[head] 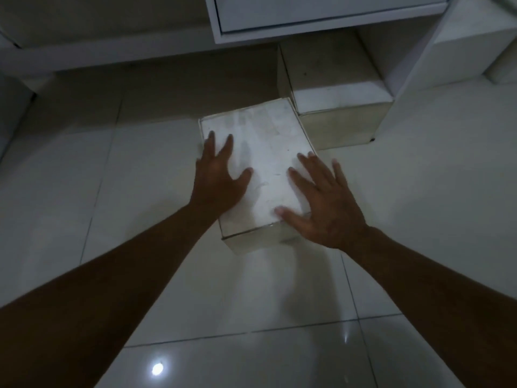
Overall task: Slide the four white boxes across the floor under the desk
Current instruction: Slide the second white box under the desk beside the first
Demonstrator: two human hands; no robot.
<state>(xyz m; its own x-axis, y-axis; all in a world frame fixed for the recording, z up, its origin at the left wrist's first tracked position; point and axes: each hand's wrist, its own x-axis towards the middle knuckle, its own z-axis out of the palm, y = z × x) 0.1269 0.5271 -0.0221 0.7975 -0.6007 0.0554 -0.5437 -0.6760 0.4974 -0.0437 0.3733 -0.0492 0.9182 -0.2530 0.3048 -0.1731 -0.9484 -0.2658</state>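
Observation:
A white box (pixel 263 152) lies on the tiled floor in the middle of the view, its long side pointing toward the desk. My left hand (pixel 218 175) rests flat on its left edge with fingers spread. My right hand (pixel 321 200) lies flat over its near right corner, fingers apart. A second white box (pixel 335 91) sits just beyond, touching the first box's far right corner, partly under the white desk (pixel 307 26). Another white box (pixel 472 54) stands at the far right beside the desk's panel.
The desk's drawer front (pixel 321 12) hangs above the far boxes. A white desk side panel (pixel 377 51) stands right of the second box. A low white ledge (pixel 98 57) runs along the back left. Glossy floor tiles (pixel 251 303) spread in front.

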